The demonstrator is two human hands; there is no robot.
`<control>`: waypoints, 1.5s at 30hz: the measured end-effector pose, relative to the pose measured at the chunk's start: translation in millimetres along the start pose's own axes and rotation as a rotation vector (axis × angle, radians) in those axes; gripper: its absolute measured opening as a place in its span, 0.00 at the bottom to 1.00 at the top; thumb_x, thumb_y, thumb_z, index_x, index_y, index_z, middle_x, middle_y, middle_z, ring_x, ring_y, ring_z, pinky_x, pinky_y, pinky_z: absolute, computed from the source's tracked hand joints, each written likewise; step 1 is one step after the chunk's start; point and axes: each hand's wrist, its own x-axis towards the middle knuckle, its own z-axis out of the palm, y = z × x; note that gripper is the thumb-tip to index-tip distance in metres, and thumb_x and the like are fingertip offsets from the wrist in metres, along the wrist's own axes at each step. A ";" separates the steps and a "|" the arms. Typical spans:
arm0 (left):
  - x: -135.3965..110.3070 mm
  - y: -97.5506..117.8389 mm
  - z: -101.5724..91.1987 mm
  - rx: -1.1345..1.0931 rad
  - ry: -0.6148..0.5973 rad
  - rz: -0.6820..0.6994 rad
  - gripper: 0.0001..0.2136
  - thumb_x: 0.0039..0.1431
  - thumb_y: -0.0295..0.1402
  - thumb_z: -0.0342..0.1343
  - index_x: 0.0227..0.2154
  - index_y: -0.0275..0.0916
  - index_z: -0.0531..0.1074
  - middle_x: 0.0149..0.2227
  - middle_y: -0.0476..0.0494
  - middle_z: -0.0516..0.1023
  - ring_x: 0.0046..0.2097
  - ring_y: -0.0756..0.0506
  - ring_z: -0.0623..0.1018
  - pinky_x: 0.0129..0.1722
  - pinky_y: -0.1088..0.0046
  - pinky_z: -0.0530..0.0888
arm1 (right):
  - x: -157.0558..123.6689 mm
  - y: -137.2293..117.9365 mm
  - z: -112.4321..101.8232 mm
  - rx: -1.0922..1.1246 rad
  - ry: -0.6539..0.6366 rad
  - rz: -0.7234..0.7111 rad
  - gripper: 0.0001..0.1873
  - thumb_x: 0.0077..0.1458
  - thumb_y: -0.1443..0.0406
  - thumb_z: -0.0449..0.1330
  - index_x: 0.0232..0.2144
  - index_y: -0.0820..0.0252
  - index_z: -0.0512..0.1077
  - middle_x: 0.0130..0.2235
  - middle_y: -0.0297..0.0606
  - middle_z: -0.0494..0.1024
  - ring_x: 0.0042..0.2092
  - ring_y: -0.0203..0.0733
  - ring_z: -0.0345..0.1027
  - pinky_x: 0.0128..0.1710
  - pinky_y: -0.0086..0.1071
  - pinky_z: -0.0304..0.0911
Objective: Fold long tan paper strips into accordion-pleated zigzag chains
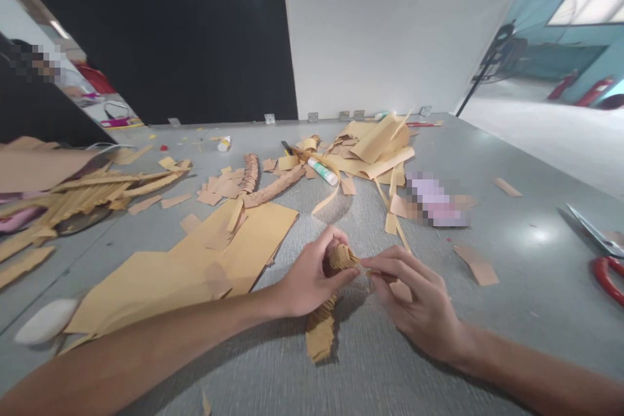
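A pleated strip of tan paper point(320, 338) curls through my left hand point(316, 273), whose fingers and thumb are closed around its bunched upper part. The strip's lower end hangs below that hand, close to the tabletop. My right hand point(414, 299) is pinched at the upper end of the strip, its index fingertip touching or nearly touching the folds. A small piece of brown paper point(402, 290) shows at its fingers; how much of it lies inside the grip is hidden. Beyond my hands, two more pleated brown strips point(275, 188) lie joined or crossed.
Large tan sheets point(160, 283) spread at left, near a white rounded object point(46, 322). A glue stick point(322, 171), paper scraps point(219, 188) and a piled heap of paper point(375, 143) lie farther back. Red-handled scissors point(607, 279) rest at right. Upright panels point(390, 26) stand behind.
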 end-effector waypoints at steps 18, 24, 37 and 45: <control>0.9 0.5 1.6 -0.039 0.007 0.022 0.14 0.65 0.41 0.58 0.40 0.42 0.59 0.28 0.56 0.58 0.27 0.52 0.59 0.26 0.74 0.55 | 1.0 -0.9 0.8 -0.004 -0.142 0.175 0.10 0.65 0.68 0.55 0.47 0.51 0.67 0.39 0.37 0.77 0.36 0.40 0.74 0.34 0.32 0.69; 0.3 2.0 0.3 -0.040 -0.005 0.008 0.13 0.66 0.40 0.58 0.42 0.42 0.59 0.28 0.55 0.60 0.28 0.52 0.60 0.27 0.75 0.56 | 2.3 -2.3 1.0 -0.006 -0.130 0.268 0.15 0.64 0.67 0.55 0.53 0.50 0.63 0.38 0.36 0.79 0.35 0.41 0.76 0.31 0.30 0.69; 4.9 -1.1 -4.2 0.107 0.091 -0.011 0.20 0.61 0.41 0.63 0.54 0.41 0.72 0.50 0.41 0.77 0.48 0.42 0.76 0.47 0.67 0.71 | 9.7 1.7 0.5 0.101 -0.102 0.369 0.06 0.66 0.63 0.54 0.45 0.54 0.69 0.31 0.32 0.73 0.30 0.37 0.67 0.27 0.28 0.63; 7.5 1.7 -12.4 0.243 0.082 0.008 0.24 0.56 0.37 0.67 0.55 0.44 0.72 0.51 0.43 0.78 0.48 0.41 0.77 0.51 0.64 0.70 | 8.5 6.0 1.2 0.009 -0.102 0.348 0.05 0.65 0.64 0.56 0.42 0.54 0.71 0.29 0.30 0.73 0.28 0.36 0.64 0.28 0.30 0.60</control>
